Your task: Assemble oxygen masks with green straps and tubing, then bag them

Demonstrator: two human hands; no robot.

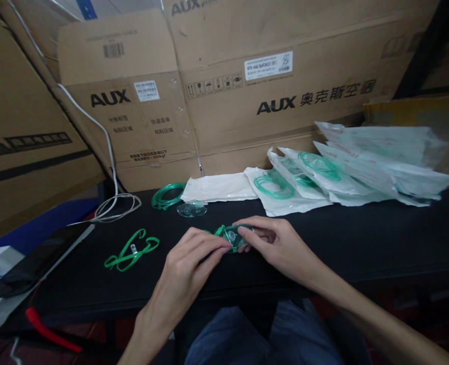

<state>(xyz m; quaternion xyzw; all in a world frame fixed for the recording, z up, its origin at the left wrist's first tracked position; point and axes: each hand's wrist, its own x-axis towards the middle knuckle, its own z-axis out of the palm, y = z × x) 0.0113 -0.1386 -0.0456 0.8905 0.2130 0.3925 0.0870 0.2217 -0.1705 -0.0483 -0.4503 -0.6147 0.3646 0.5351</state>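
Note:
A clear, green-tinted oxygen mask (231,235) is held between both hands just above the black tabletop. My right hand (273,238) grips its right side, thumb in front and fingers behind. With fingertips pinched together, my left hand (196,258) has hold of the mask's lower left edge. A bit of green strap (219,230) shows at the mask's upper left, partly hidden behind my left hand. Beyond the hands lie another clear mask (192,209) and a coil of green tubing (168,195). Left of my left hand is a loose green elastic strap (122,259).
A flat white pouch (222,188) and several packets (296,200) with green tubing line the back right of the black table (361,243). Large cardboard boxes (224,111) wall off the back. A white cable (112,152) hangs at left, above a red strip (51,329) near the front edge.

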